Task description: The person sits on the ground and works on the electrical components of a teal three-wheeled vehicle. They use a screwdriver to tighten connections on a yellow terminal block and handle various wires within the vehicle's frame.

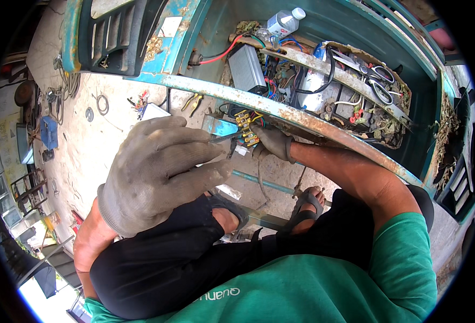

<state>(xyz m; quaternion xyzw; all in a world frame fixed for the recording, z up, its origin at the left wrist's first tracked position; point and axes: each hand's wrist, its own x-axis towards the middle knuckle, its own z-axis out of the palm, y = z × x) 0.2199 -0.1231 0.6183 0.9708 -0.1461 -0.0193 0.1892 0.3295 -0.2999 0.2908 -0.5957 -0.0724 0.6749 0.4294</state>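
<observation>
Left hand (159, 172) in a grey work glove sits big in the foreground, fingers curled tight around a thin screwdriver (224, 138), its tip pointing right at the yellow terminal block (246, 128). Right hand (274, 141), also gloved, is closed on that block from below, pinching it steady just under the rusty teal frame rail (302, 116). The two hands nearly meet, with the block between them.

Beyond the hands, past the rail, a ribbed silver controller box (246, 69) lies in the vehicle's compartment, a red wire (221, 56) running to its left. Above it, a clear plastic water bottle (283, 22) with a white cap and a blue-and-white label lies tilted. To the right of the box, a pair of scissors (377, 81) rests on top of the dusty batteries (345, 99), among black cables and dry leaves.

Left of the hands, on the concrete floor, yellow-handled pliers (193, 102) lie near a flat white sheet (155, 111). Below the hands, the person's sandalled foot (307, 204) rests on a teal bar; the rail crosses right over the right wrist.
</observation>
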